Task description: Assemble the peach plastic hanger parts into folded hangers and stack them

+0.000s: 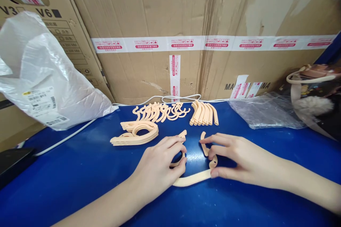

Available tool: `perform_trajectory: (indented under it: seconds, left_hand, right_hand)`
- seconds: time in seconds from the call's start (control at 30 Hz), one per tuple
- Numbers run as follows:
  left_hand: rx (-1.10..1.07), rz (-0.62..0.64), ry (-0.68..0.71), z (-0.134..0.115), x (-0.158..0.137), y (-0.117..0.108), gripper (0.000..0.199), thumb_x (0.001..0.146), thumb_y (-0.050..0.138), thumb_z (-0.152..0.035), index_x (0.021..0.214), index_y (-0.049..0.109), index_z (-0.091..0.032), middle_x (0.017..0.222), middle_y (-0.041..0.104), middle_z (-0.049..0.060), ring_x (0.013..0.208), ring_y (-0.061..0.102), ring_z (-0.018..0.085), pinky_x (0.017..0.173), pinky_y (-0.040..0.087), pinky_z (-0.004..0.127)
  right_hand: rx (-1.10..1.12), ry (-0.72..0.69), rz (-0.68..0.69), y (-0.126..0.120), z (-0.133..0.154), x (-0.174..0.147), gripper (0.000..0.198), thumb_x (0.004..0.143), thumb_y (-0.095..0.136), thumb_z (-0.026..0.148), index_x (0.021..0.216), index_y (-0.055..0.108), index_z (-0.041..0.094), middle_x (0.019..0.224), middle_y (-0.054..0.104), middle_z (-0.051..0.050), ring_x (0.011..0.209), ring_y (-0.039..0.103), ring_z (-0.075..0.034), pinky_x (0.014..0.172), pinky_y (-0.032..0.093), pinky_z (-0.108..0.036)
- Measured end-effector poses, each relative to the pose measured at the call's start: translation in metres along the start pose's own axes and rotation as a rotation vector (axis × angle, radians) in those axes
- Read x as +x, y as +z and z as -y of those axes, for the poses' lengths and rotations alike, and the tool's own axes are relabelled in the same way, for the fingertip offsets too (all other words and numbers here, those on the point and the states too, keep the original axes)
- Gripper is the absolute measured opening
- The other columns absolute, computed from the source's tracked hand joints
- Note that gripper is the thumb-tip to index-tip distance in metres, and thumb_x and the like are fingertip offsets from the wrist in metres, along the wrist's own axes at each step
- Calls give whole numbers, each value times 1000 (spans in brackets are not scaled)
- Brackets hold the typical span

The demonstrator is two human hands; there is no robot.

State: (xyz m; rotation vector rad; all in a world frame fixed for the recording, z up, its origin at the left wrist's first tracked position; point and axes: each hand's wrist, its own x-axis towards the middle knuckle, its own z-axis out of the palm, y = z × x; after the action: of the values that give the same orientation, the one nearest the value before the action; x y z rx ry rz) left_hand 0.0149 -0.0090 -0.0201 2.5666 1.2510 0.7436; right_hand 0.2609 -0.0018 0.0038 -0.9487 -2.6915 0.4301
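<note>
Beige plastic parts that look like folding hanger pieces lie on the blue table between my hands. My left hand (166, 158) is closed on a curved hanger piece (176, 164), its ring showing between thumb and fingers. At its lower edge begins a long bent hanger arm (193, 179), running right to my right hand (230, 158). The right thumb and middle finger pinch the rounded hanger end (213, 162) there, while the index fingertip touches a short curved piece (204, 143). How these parts join under my left hand is hidden.
Behind them lie a stack of folded hangers (145, 136), a pile of loose hooks (160, 111) and a row of hanger arms (204, 113). A white plastic bag (50, 74), clear plastic (269, 111), a white cable (66, 137) and a large cardboard box (149, 74) border the table.
</note>
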Motion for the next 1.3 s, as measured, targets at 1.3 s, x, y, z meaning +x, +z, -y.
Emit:
perform_trajectory:
  seconds: [1.3]
  left_hand:
    - [121,1,47,-5,-4,-1,17,93,45,-25,105,57,-23,99,69,1,92,63,21,69,54,33]
  right_hand:
    - [9,-131,78,12,23,-1,34,83,42,-3,102,56,22,101,60,-4,103,51,-19,90,44,-32]
